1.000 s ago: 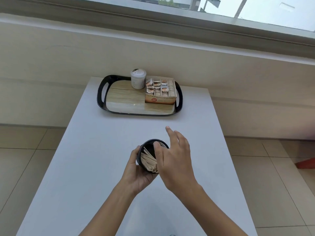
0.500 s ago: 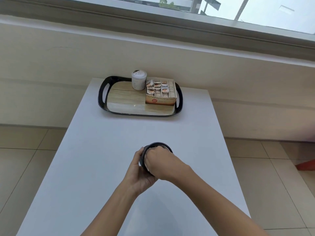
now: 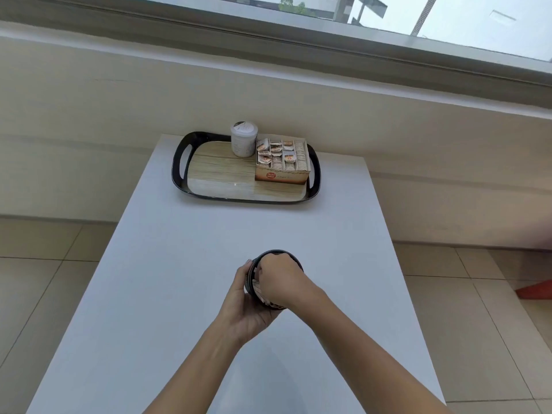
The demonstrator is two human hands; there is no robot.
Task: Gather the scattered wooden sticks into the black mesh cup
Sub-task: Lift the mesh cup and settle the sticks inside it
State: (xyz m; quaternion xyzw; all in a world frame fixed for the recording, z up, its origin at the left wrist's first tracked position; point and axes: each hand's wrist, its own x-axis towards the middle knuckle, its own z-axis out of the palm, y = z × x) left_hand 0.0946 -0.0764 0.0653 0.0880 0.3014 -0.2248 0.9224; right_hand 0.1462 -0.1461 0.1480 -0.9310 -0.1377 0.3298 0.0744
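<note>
The cup (image 3: 277, 255) sits tilted near the middle of the table (image 3: 179, 294), cradled from below and behind by the left hand (image 3: 248, 306), whose fingers wrap its wall. The right hand (image 3: 280, 282) is curled over the mouth, pressing the sticks (image 3: 259, 289) in; whether it pinches any, I cannot tell. No loose sticks show on the table. To finish well, keep the cup steady, push the sticks along their length, then set it upright.
</note>
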